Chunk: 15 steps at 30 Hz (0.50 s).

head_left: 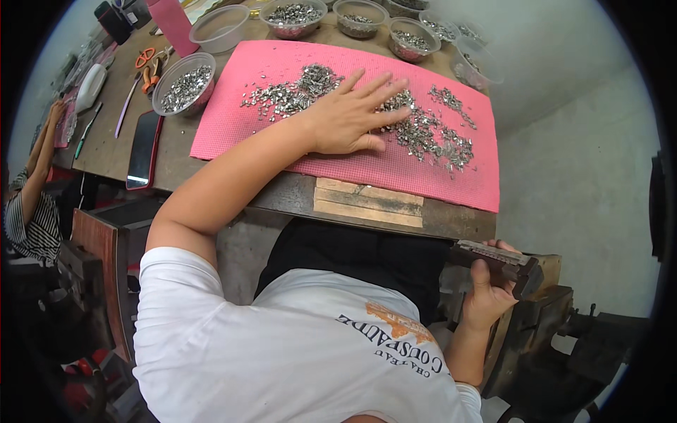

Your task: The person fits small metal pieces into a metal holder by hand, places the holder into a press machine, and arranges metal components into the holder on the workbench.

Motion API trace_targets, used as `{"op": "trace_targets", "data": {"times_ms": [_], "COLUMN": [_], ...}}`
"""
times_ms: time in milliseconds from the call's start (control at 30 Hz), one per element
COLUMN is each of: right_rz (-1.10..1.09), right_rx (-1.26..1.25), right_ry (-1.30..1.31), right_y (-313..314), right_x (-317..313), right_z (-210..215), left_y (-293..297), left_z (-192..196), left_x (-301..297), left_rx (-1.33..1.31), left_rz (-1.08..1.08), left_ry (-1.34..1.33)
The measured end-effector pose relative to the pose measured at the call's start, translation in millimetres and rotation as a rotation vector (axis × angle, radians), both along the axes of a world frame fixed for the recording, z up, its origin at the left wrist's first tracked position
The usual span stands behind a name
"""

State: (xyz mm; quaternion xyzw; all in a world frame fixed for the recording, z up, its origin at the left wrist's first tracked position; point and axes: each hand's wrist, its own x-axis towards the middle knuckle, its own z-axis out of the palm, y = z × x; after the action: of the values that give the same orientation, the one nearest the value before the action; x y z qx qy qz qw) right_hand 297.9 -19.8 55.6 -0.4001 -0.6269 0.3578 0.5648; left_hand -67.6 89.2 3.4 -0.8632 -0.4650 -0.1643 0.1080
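My left hand point(342, 121) lies with its fingers spread over the pink textured mat point(282, 151), among loose small silvery metal pieces point(423, 134). Another heap of these pieces point(282, 99) is spread on the mat to the left of the fingers. Off the table's right front corner, my right hand point(488, 302) is closed around a dark metal block-shaped jig point(497, 259). A row of small pieces seems to sit along the jig's top, but they are too small to make out.
Clear plastic bowls of metal pieces point(185, 88) stand left of and behind the mat. A phone point(144, 149), orange-handled scissors point(144, 58) and pliers point(150, 79) lie on the left. A wooden strip point(367, 204) lines the table's front edge. Another person's arm point(44, 144) shows far left.
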Motion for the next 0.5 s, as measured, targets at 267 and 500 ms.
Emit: {"op": "trace_targets", "data": {"times_ms": [267,500], "right_rz": [0.084,0.135], "right_rx": [-0.049,-0.055], "right_ry": [0.074,0.038], "right_y": [10,14], "right_x": [-16,-15], "right_z": [-7,-18], "left_y": [-54,-72], "left_z": [11,19], "left_x": [19,39], "left_rx": [-0.153,0.009], "left_rz": [-0.333,-0.268], "left_ry": [-0.314,0.011]}}
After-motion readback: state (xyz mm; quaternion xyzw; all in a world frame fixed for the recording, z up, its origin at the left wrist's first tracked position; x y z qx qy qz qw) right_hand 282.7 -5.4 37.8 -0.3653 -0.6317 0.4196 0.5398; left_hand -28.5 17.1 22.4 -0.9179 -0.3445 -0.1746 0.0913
